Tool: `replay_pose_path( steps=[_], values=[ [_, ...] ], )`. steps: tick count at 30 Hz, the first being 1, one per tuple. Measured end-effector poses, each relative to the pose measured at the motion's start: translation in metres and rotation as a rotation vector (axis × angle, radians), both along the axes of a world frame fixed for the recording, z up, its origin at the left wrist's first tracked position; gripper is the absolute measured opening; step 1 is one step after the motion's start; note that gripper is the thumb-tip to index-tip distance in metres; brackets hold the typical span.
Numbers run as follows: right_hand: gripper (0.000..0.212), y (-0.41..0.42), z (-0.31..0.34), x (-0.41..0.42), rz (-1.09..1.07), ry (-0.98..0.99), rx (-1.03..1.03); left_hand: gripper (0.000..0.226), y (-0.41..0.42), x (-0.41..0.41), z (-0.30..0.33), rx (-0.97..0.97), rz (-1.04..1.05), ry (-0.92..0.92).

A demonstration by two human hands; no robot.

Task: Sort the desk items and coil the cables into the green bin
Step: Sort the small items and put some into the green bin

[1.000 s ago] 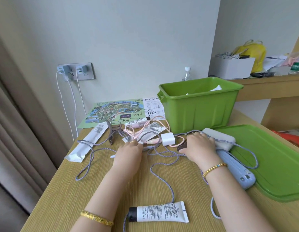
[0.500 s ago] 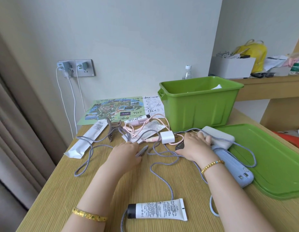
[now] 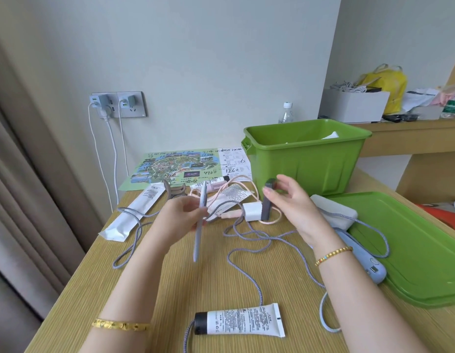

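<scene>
1. Both hands are raised above the wooden desk point(image 3: 114, 281). The left hand point(image 3: 179, 221) pinches a slim grey-blue pen-like stick point(image 3: 199, 225), which stands nearly upright, its lower end hanging below the fingers. The right hand point(image 3: 290, 207) holds a flat dark grey bar point(image 3: 268, 200) on edge, thumb and forefinger at its top, the other fingers loosely spread.
2. The open green plastic bin point(image 3: 305, 159) stands just behind the right hand, with its green lid point(image 3: 412, 240) lying flat to the right.
3. Risk: the bar's light two-finger hold looks likely to slip, dropping it onto the white charger plug point(image 3: 251, 211) and the pink cable point(image 3: 236, 184).
4. The braided grey-purple cable point(image 3: 249, 250) sprawls uncoiled across the desk beneath both forearms and over the pale blue device point(image 3: 361, 258); a careless sweep could drag that device or the white tube with a black cap point(image 3: 240, 323).
</scene>
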State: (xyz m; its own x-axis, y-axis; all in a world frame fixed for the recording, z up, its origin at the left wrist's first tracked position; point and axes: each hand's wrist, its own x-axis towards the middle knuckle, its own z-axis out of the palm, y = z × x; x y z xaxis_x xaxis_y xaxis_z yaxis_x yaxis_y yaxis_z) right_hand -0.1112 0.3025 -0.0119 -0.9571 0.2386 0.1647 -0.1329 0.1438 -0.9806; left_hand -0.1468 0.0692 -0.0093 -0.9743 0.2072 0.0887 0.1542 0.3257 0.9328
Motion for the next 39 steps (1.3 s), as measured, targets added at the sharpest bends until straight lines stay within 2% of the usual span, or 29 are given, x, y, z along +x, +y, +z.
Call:
replay_pose_path(
  steps=[2, 4, 6, 9, 11, 13, 17, 19, 21, 23, 25, 27, 29, 31, 36, 39],
  values=[
    [0.042, -0.004, 0.003, 0.001, 0.146, 0.017, -0.387, 0.004, 0.006, 0.004, 0.005, 0.247, -0.001, -0.068],
    [0.034, -0.008, 0.006, 0.002, 0.23, -0.061, -0.719, 0.008, 0.012, 0.008, 0.007, 0.449, -0.011, -0.122],
    [0.041, -0.01, 0.008, 0.004, 0.233, -0.187, -0.903, 0.013, 0.017, 0.011, 0.007, 0.592, -0.01, -0.149],
    [0.045, -0.012, 0.013, 0.01, 0.228, -0.291, -0.976, 0.012, 0.025, 0.013, 0.008, 0.568, 0.056, -0.082],
    [0.036, -0.012, 0.02, 0.013, 0.249, -0.259, -0.918, 0.013, 0.034, 0.012, 0.016, 0.494, 0.128, 0.002],
    [0.032, -0.01, 0.031, 0.011, 0.229, -0.147, -0.826, 0.016, 0.047, 0.007, 0.036, 0.465, 0.171, 0.1],
    [0.017, 0.005, 0.075, 0.0, -0.021, 0.232, -0.46, 0.012, 0.089, -0.011, 0.096, 0.453, 0.163, 0.323],
    [0.019, 0.022, 0.098, -0.008, -0.136, 0.426, -0.313, 0.013, 0.114, -0.021, 0.12, 0.425, 0.148, 0.416],
    [0.019, 0.042, 0.114, -0.02, -0.282, 0.524, -0.125, 0.012, 0.136, -0.034, 0.135, 0.383, 0.125, 0.474],
    [0.025, 0.062, 0.122, -0.036, -0.441, 0.5, 0.154, 0.008, 0.158, -0.05, 0.138, 0.249, 0.084, 0.518],
    [0.034, 0.082, 0.121, -0.053, -0.52, 0.385, 0.465, 0.016, 0.175, -0.068, 0.13, -0.038, 0.051, 0.531],
    [0.036, 0.099, 0.114, -0.064, -0.522, 0.139, 0.8, 0.034, 0.186, -0.082, 0.115, -0.372, -0.024, 0.463],
    [0.037, 0.109, 0.106, -0.067, -0.515, -0.121, 1.047, 0.053, 0.19, -0.088, 0.102, -0.58, -0.105, 0.362],
    [0.036, 0.11, 0.101, -0.065, -0.535, -0.175, 1.095, 0.056, 0.186, -0.088, 0.097, -0.593, -0.102, 0.37],
    [0.033, 0.08, 0.088, -0.049, -0.549, 0.114, 1.002, 0.042, 0.157, -0.074, 0.1, -0.387, 0.009, 0.519],
    [0.03, 0.043, 0.077, -0.035, -0.469, 0.253, 0.892, 0.036, 0.129, -0.056, 0.089, -0.271, 0.047, 0.558]
  ],
)
